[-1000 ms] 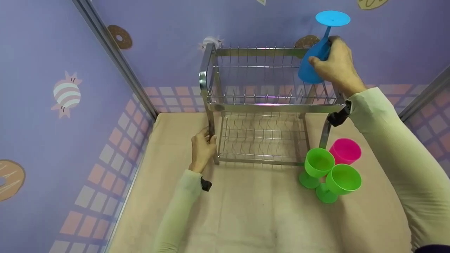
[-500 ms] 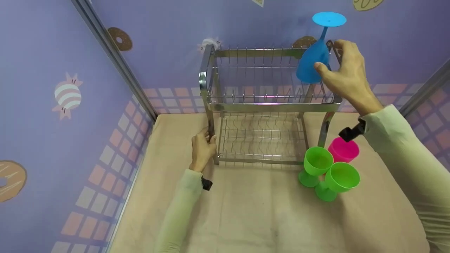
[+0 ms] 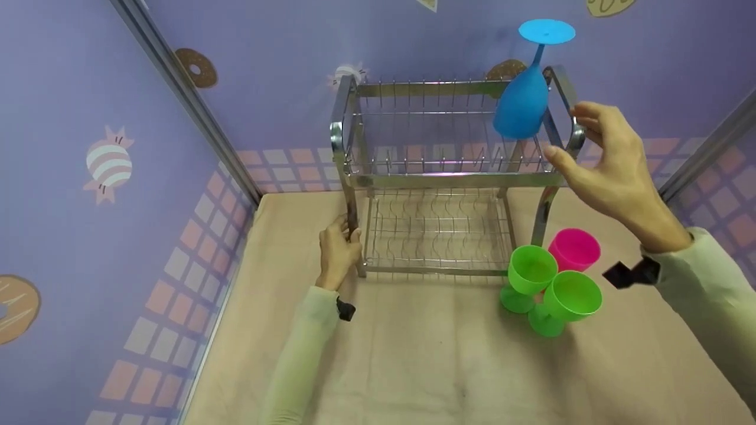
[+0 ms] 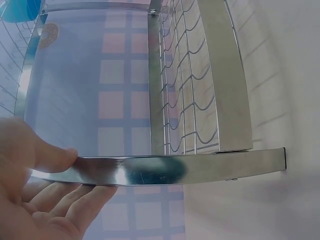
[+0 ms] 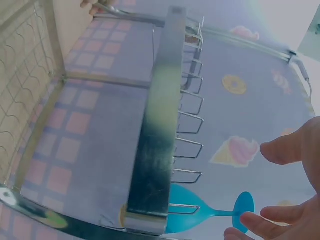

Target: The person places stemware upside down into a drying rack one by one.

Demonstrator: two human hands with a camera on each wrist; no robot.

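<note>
Altogether four goblets (image 3: 522,106), one rack (image 3: 455,180).

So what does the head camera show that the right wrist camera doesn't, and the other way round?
Only the head view: two green goblets and a pink cup by the rack.
Only the right wrist view: a pink ice-cream swirl printed on the wall.
Both: the rack, the upside-down blue goblet, the right hand and, partly, the left hand on the rack.

Booth, sweets-printed walls (image 3: 266,77), metal corner posts (image 3: 185,94)
</note>
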